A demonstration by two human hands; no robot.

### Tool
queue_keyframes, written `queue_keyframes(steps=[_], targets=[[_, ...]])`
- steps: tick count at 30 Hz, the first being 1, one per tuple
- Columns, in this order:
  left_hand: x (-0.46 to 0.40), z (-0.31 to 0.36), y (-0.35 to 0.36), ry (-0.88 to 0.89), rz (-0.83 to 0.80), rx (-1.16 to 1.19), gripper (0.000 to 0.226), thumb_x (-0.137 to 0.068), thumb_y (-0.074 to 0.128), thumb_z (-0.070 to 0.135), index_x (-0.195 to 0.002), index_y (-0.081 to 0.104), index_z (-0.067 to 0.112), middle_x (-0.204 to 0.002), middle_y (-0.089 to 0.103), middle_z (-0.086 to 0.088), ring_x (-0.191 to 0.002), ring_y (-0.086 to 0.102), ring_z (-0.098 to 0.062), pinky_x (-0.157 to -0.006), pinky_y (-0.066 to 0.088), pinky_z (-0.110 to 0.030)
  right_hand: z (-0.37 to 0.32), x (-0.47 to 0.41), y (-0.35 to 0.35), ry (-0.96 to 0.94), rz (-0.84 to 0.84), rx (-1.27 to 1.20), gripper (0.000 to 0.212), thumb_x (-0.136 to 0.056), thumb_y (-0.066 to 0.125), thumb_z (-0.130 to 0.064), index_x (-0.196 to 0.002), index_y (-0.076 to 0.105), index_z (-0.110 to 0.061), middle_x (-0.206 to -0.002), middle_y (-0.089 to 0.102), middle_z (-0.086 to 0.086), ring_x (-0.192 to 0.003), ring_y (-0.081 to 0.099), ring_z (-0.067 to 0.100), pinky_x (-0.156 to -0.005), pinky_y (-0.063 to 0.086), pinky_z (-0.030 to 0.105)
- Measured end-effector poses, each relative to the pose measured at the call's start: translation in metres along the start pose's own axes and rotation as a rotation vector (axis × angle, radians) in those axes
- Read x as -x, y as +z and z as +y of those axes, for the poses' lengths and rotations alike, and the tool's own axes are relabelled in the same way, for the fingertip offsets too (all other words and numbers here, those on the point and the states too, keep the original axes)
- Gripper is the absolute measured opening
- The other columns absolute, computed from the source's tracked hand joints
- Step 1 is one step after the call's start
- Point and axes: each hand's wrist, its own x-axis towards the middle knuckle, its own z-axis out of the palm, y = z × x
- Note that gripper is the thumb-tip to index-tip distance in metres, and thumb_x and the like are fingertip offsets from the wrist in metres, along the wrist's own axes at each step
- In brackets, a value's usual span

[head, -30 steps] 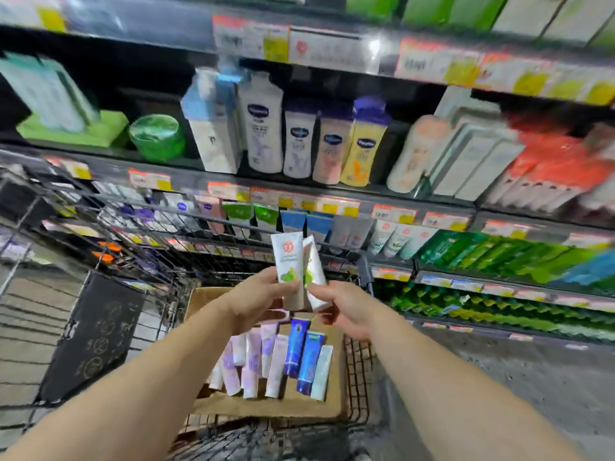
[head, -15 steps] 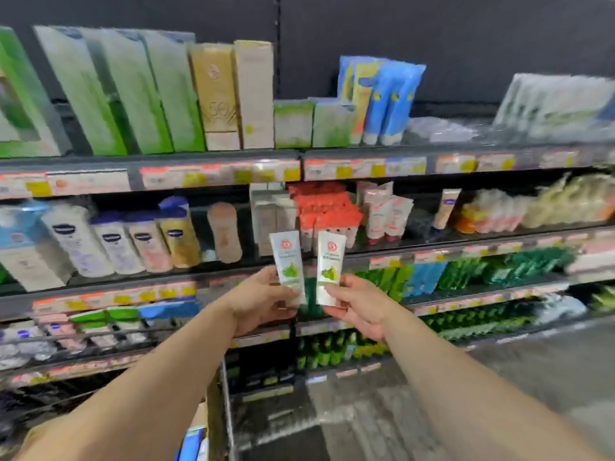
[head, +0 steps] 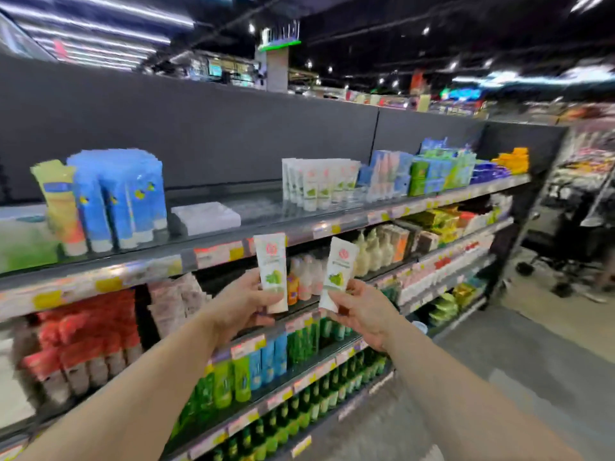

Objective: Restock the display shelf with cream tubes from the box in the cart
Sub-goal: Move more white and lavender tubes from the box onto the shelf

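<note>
Before the display shelf (head: 266,224), two hand-held cream tubes (head: 272,271)

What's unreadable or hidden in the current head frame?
- Cart and box: outside the head view, so the remaining stock is unknown.
- Print on the two white cream tubes with green leaf art, left and right: too small and blurred.
- Both tubes' lower ends: covered by the left hand and right hand.
- Shelf-edge price labels: smeared by motion blur.
- Matching white tubes on the top shelf: rear rows hidden behind the front ones.

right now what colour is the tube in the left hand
White with a green leaf motif and a pink-red logo, clearest in the head view.
</note>
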Motion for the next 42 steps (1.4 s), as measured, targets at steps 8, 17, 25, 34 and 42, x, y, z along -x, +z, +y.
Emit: queue_keyframes(steps=[8, 17, 25, 34, 42], targets=[[-0.143, 0.045, 0.011, 0.112, -0.054, -0.074, 0.033, -0.085, 0.072, 0.016, -0.114, 0.059, 0.026, -0.113, 0.07, -0.006, -0.104, 0.068, -0.024, -0.092, 0.054, -0.048, -0.048, -0.117, -0.048, -0.011, 0.032, -0.115, 0.033, -0.089, 0.065, -0.005, -0.121, 0.057, -0.008, -0.122, 0.064, 0.017, -0.102, 0.064, 0.028, -0.091, 0.054, 0.043], [-0.247, 0.093, 0.011, 0.26, 0.095, -0.231, 0.023, -0.088, 0.067, 0.012, -0.105, 0.065, 0.026, -0.102, 0.074, 0.01, -0.094, 0.07, -0.012, -0.084, 0.057, -0.034, -0.127, -0.244, -0.087, -0.278, 0.125, 0.264, 0.024, -0.084, 0.071, -0.008, -0.103, 0.063, -0.021, -0.102, 0.072, 0.0, -0.091, 0.066, 0.016, -0.082, 0.05, 0.03], [-0.278, 0.093, 0.019, 0.24, 0.368, -0.295, 0.025, -0.086, 0.07, 0.016, -0.109, 0.065, 0.025, -0.101, 0.074, 0.009, -0.094, 0.071, -0.015, -0.083, 0.058, -0.036, -0.144, -0.339, -0.107, -0.426, 0.001, 0.721, 0.033, -0.081, 0.073, -0.03, -0.11, 0.056, -0.028, -0.104, 0.069, -0.012, -0.099, 0.064, 0.014, -0.087, 0.054, 0.038], [-0.281, 0.078, 0.084, 0.175, 0.661, -0.332, 0.028, -0.086, 0.069, 0.019, -0.111, 0.062, 0.029, -0.101, 0.073, 0.017, -0.093, 0.069, -0.001, -0.086, 0.053, -0.027, -0.14, -0.373, -0.125, -0.535, -0.244, 0.866, 0.038, -0.089, 0.065, -0.012, -0.121, 0.046, -0.012, -0.114, 0.061, 0.009, -0.103, 0.06, 0.025, -0.083, 0.048, 0.029], [-0.271, 0.077, 0.118, 0.142, 0.789, -0.283, 0.03, -0.086, 0.069, 0.018, -0.114, 0.061, 0.029, -0.106, 0.072, 0.013, -0.099, 0.068, -0.008, -0.09, 0.055, -0.036, -0.14, -0.377, -0.123, -0.482, -0.339, 0.752, 0.031, -0.088, 0.067, -0.021, -0.114, 0.05, -0.021, -0.115, 0.059, -0.004, -0.107, 0.055, 0.018, -0.089, 0.049, 0.028]])
